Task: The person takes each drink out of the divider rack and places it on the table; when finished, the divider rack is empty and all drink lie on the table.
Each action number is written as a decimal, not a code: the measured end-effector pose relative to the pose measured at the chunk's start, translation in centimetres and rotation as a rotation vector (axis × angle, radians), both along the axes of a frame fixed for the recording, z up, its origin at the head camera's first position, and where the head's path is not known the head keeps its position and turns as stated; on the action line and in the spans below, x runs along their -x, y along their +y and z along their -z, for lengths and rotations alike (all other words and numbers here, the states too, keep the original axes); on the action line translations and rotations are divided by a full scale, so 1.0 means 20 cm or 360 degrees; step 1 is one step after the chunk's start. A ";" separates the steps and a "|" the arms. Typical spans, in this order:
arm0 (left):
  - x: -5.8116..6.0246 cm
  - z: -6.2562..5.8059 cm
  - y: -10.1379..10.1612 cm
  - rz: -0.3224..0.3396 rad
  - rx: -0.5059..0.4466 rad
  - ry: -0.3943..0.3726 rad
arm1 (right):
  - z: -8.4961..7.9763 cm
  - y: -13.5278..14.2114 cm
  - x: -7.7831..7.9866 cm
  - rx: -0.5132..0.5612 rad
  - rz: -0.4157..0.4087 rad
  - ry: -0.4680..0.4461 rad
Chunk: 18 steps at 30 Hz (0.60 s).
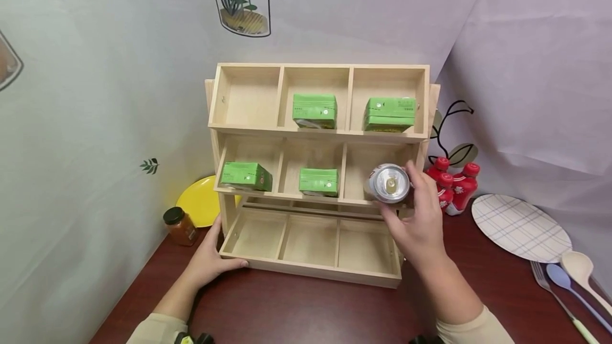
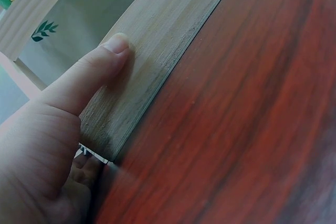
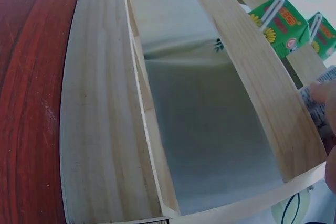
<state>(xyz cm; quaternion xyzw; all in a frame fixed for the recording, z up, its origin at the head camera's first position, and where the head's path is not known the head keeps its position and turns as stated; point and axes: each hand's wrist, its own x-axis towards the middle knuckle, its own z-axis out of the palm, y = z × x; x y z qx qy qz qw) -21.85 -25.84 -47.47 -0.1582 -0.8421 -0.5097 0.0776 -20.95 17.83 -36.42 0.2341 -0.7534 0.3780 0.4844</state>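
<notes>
A three-tier wooden rack (image 1: 311, 268) stands on the table, each tier split into three compartments. My right hand (image 1: 421, 222) grips a silver-topped drink can (image 1: 391, 183) at the middle tier's right compartment; whether its base touches the wood is hidden. In the right wrist view, only part of the can (image 3: 316, 109) and some fingers show at the edge. My left hand (image 1: 209, 260) holds the bottom tier's left corner, thumb along the front board and fingers round the side. Green drink cartons stand in the top tier's middle (image 1: 314, 110) and right compartments, and in the middle tier's left (image 1: 246, 175) and middle compartments.
Left of the rack are a jar with a dark lid (image 1: 179, 225) and a yellow plate (image 1: 198, 203). To the right stand red bottles (image 1: 462, 187), a checked oval plate (image 1: 521, 227), a fork (image 1: 554, 291), a blue spoon (image 1: 559, 276) and a cream ladle (image 1: 577, 265). A fabric wall hangs behind.
</notes>
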 end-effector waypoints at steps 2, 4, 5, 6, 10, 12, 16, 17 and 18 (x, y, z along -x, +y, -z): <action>0.00 0.00 0.00 -0.0002 -0.0002 -0.0006 | 0.00 0.01 0.00 0.0006 -0.0016 0.0017; 0.00 0.00 0.00 0.0000 -0.0004 -0.0009 | 0.00 0.02 0.00 0.0008 -0.0046 0.0028; 0.00 0.00 0.00 -0.0002 0.0000 -0.0007 | 0.00 0.02 0.01 0.0005 -0.0065 0.0024; 0.00 0.00 0.00 -0.0003 0.0002 -0.0007 | 0.00 0.03 0.00 -0.0006 -0.0087 0.0010; 0.00 0.01 -0.01 -0.0005 0.0012 -0.0009 | -0.01 0.06 -0.01 -0.0051 -0.0192 -0.0082; 0.00 0.01 0.00 -0.0006 0.0015 -0.0010 | -0.03 0.07 -0.02 -0.0071 -0.0227 -0.0119; 0.00 0.00 0.00 -0.0022 0.0034 -0.0004 | -0.09 0.06 -0.07 -0.0082 -0.0245 -0.0102; 0.00 0.00 0.00 -0.0024 0.0038 -0.0004 | -0.11 0.05 -0.09 -0.0084 -0.0242 -0.0093; 0.00 0.00 0.00 -0.0028 0.0043 -0.0003 | -0.13 0.05 -0.10 -0.0082 -0.0242 -0.0091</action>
